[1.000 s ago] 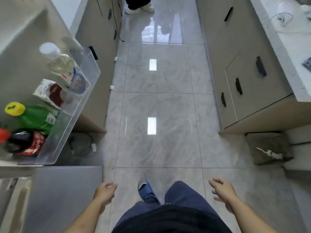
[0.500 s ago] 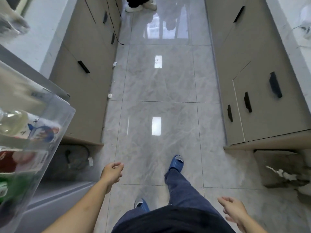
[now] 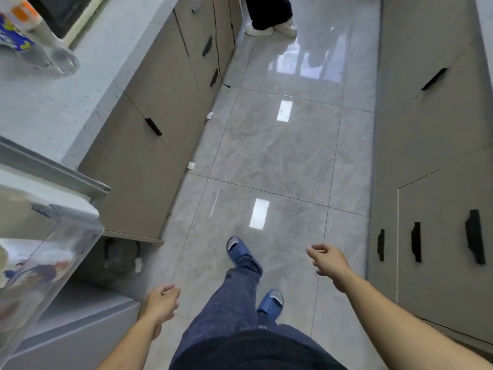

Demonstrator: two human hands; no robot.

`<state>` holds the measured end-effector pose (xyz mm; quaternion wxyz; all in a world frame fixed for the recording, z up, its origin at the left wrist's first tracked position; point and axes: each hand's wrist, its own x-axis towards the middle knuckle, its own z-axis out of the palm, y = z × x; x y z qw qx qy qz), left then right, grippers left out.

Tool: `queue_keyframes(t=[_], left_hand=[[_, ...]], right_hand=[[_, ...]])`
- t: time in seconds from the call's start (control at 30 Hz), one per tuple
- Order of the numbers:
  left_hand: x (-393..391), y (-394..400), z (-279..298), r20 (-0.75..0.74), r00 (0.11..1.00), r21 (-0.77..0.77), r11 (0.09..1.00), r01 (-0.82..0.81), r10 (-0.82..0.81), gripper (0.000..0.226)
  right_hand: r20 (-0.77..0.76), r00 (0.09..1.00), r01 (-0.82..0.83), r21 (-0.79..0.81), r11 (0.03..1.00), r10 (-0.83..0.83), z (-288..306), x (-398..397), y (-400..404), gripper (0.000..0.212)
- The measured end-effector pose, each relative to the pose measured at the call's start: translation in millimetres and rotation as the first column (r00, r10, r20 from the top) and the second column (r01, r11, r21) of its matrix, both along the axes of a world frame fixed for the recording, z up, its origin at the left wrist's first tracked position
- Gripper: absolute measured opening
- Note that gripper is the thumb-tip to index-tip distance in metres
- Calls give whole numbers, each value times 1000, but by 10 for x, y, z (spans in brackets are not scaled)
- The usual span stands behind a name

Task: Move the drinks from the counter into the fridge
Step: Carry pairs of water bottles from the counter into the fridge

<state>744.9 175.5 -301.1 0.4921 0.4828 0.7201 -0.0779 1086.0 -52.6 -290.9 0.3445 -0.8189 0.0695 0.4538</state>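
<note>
A clear bottle (image 3: 40, 46) is observed tilted on the counter (image 3: 80, 84), well apart from the left hand (image 3: 161, 303) and right hand (image 3: 329, 260), both loosely curled, empty.

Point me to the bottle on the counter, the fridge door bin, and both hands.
bottle (image 3: 40, 49): head view, clear lower body
door bin (image 3: 53, 257): head view, clear front wall
left hand (image 3: 161, 305): head view, back of hand
right hand (image 3: 329, 260): head view, back of hand
</note>
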Motion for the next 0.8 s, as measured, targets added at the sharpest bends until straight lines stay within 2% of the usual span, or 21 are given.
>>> queue_keyframes(t=[0.17,0.37,0.53,0.67,0.8], left_hand=[[354,230,-145,-26,994,-44,993,-106,105,39],[916,850,-93,-23,971,-77,968,-238,237,36],[1481,1545,41,137,944,-70,953,-294,301,32],[1870,1973,174,290,876,-50,920,-389,386,30],[2116,2311,285,345,830,10,883,-470,438,28]], right_hand=[[9,994,-110,36,993,110,-36,527,764,38],[20,978,-204,-41,978,205,28,1135,1463,36],[26,949,-308,-123,943,313,22,1544,1938,32],[1,920,-386,-155,909,391,-22,1828,2382,31],[-15,891,-451,-140,881,454,-95,2088,3023,31]])
